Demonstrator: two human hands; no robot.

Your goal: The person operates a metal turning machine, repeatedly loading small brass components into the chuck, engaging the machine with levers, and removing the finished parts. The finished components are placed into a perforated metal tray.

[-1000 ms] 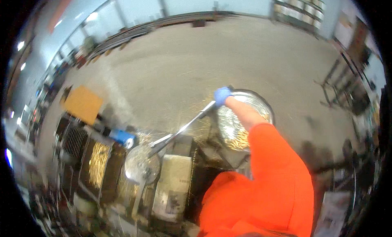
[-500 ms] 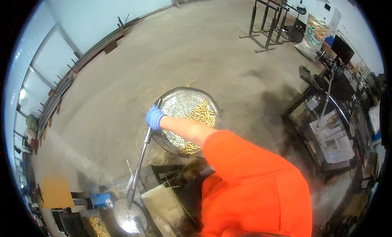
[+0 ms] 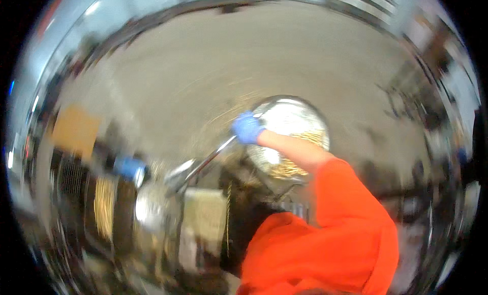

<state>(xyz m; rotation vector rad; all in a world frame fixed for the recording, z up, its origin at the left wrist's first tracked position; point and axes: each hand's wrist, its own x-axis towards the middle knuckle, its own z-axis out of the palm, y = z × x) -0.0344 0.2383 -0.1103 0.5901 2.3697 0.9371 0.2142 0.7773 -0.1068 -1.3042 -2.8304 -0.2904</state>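
Note:
My right hand (image 3: 247,128), in a blue glove, is closed around the upper end of a long metal lever (image 3: 211,157). This lever slants down to the left, to a machine with a shiny round metal disc (image 3: 150,209); its lower joint is blurred. Just beyond my hand, a round metal pan (image 3: 282,110) with a perforated-looking base holds many small brass-coloured pieces (image 3: 285,170), gathered at its right and near sides. My forearm crosses over the pan and hides part of it. My left hand is out of view.
At the left are a tray of brass-coloured pieces (image 3: 104,208), a blue cylindrical part (image 3: 129,168) and a tan board (image 3: 76,130). A pale box-like block (image 3: 203,208) stands by the lever. Thin golden strands (image 3: 223,114) lie on the concrete floor. Blurred equipment (image 3: 417,102) lines the right.
The view has swung left, so the pan and machine appear farther right and the picture is blurred. My right hand stays on the lever, which now looks more tilted.

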